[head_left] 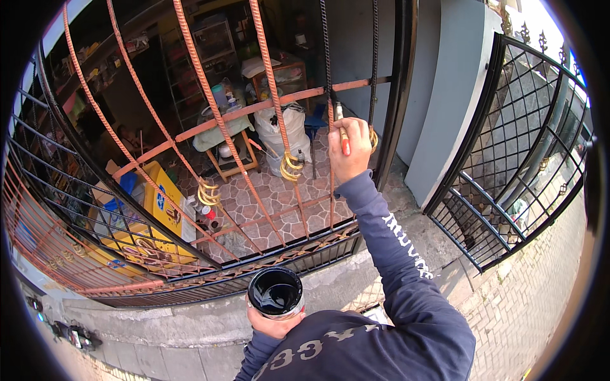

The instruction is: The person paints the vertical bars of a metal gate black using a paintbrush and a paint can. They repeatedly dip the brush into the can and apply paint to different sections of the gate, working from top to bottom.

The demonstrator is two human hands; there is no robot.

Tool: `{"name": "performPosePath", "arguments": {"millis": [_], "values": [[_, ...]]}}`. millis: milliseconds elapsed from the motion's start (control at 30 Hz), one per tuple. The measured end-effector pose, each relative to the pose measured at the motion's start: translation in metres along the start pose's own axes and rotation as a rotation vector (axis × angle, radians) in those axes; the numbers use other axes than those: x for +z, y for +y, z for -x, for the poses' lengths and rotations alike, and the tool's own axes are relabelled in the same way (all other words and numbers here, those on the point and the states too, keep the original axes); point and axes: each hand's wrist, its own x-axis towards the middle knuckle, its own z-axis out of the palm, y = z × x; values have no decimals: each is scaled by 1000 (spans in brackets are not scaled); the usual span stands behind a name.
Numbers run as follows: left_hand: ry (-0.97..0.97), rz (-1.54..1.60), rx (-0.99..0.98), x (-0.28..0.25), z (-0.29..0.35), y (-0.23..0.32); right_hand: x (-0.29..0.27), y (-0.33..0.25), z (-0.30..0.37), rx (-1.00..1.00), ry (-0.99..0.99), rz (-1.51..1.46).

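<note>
your left hand (272, 324) cups a tin of black paint (276, 292) from below, close to your chest, fingers wrapped under its base. open and full, it likely sits heavy and would slop if tilted, so keep it level. your right hand (348, 149) is closed around a paintbrush (342, 130) with a red handle, bristles against a twisted gate bar (330, 159), beside a gold scroll ornament (291, 166).

Yellow box (159, 209) – white sack (289, 130) behind bars
</note>
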Motion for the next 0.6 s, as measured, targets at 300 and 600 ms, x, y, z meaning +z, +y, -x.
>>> {"name": "performPosePath", "arguments": {"millis": [300, 600], "values": [[-10, 62, -90, 8, -2, 12, 4, 2, 8, 61, -56, -120], [-6, 107, -103, 17, -6, 17, 8, 12, 17, 107, 86, -123]]}}
